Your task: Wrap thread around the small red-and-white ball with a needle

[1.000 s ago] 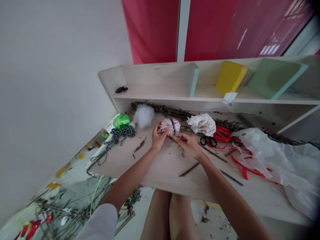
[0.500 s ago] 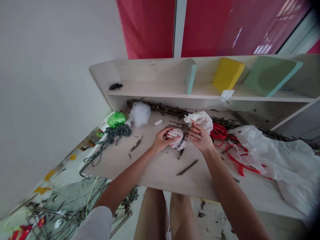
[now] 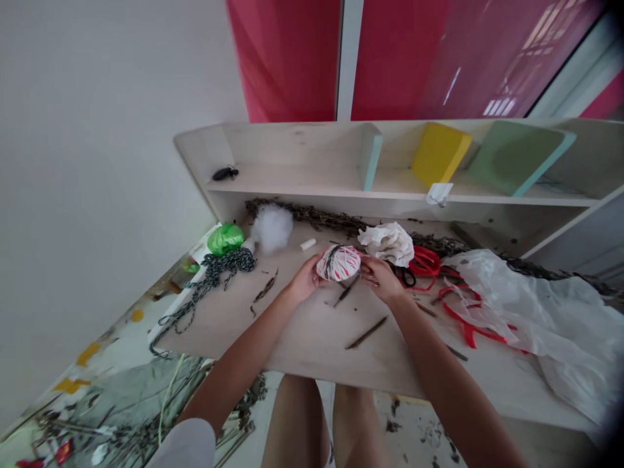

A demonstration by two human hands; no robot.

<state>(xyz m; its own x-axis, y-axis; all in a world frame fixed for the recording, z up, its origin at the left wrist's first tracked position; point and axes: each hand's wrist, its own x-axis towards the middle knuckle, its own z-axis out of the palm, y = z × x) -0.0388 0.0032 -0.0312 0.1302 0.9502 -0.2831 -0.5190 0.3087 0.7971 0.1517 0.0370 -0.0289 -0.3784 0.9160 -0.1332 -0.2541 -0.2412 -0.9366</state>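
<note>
A round bundle wound in white and red string with a dark band [image 3: 339, 262] is held just above the desk between both hands. My left hand [image 3: 306, 278] is closed round its left side. On its right side, the fingers of my right hand [image 3: 379, 276] are bent and grip the edge. Crumpled white paper [image 3: 389, 243] lies just behind my right hand. Under the bundle, a short dark twig [image 3: 347, 290] rests on the desk, and another twig [image 3: 366, 333] lies nearer the front edge.
White fluff [image 3: 272, 228], a green bundle [image 3: 225, 239] and dark cord [image 3: 214, 276] lie at the left. Red ribbon [image 3: 425, 267] and clear plastic [image 3: 531, 305] spread over the right side. Dried branches [image 3: 316, 216] line the back below a shelf [image 3: 297, 181].
My right hand has come down from beside the crumpled paper to the bundle's right side. The bundle has turned, its dark band now at the upper left.
</note>
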